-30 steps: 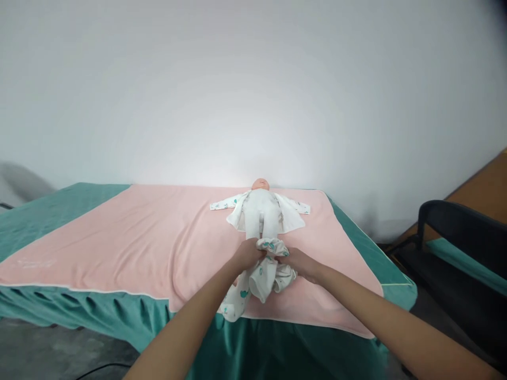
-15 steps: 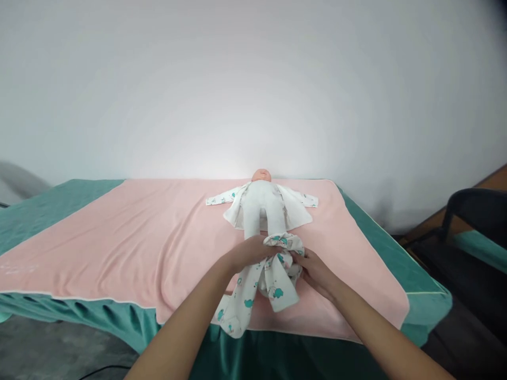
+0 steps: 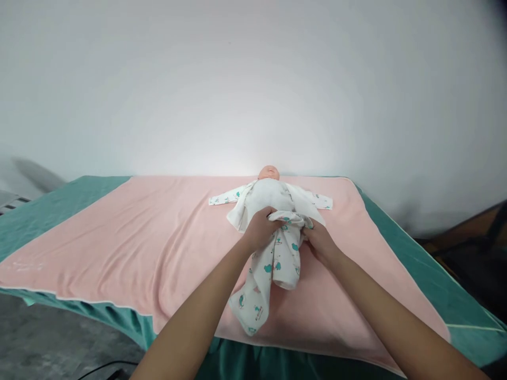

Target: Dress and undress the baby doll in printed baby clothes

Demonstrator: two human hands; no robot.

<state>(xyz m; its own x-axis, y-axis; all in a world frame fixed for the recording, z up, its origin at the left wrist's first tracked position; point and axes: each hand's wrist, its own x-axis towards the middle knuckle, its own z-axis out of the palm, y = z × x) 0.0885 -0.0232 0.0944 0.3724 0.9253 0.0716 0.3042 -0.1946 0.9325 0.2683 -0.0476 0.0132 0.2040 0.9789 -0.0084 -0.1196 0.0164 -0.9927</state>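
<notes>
The left hand (image 3: pixel 261 228) is pinching the pants (image 3: pixel 285 256) at the waistband's (image 3: pixel 291 217) nine o'clock, and the right hand (image 3: pixel 320 240) is gripping them near three. Between both hands, the pants are trailing down, one leg reaching toward seven o'clock. The doll (image 3: pixel 269 173) is lying at the grip's twelve o'clock, on the blanket (image 3: pixel 174 227).

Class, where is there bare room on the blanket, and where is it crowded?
Widest: pink blanket between the doll and the green cloth at picture left. Smaller: between right forearm and blanket's right edge. Crowded: the middle, where the left hand and right hand hold printed trousers.
</notes>
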